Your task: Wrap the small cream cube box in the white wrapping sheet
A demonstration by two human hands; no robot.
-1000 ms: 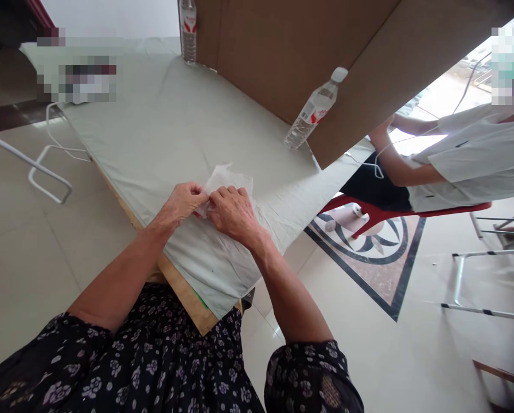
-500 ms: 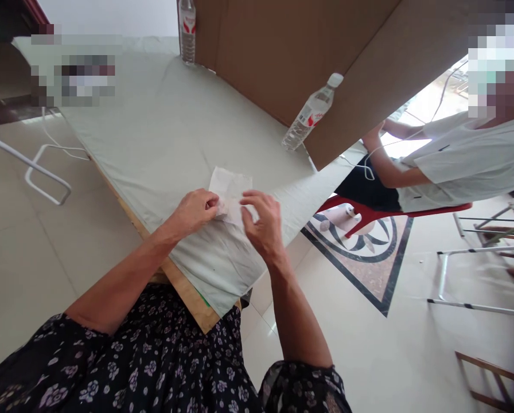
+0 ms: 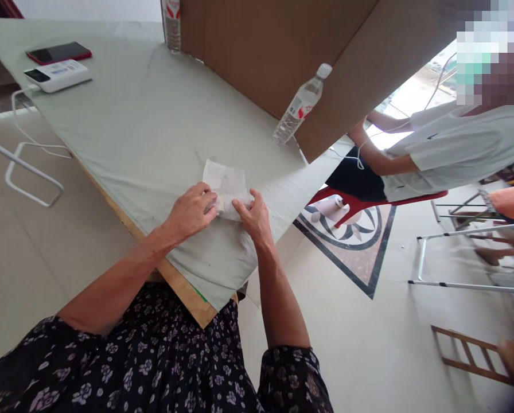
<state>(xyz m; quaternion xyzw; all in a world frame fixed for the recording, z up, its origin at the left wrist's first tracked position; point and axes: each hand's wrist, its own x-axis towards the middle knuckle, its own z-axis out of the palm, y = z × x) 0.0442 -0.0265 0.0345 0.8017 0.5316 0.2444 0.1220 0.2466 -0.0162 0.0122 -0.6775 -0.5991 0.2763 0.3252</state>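
Observation:
A thin white sheet (image 3: 226, 179), like tissue paper, lies creased on the cloth near the table's corner. Its near edge is bunched or folded between my hands. My left hand (image 3: 191, 210) has its fingers curled over the left end of that edge. On the opposite side, my right hand (image 3: 255, 215) pinches the right end, thumb on top. Something small and pale shows in the fold between the hands, too indistinct to name.
A pale cloth covers the table (image 3: 136, 109). A water bottle (image 3: 300, 106) leans by a cardboard panel (image 3: 283, 51); another bottle (image 3: 172, 26) stands farther back. A phone (image 3: 59, 53) and a white device (image 3: 58, 76) lie far left. A person (image 3: 450, 143) sits at right.
My right hand has come down onto the sheet's right end and closed on it. The left hand stays at the other end. The view has shifted slightly, and the far-left items now show clearly.

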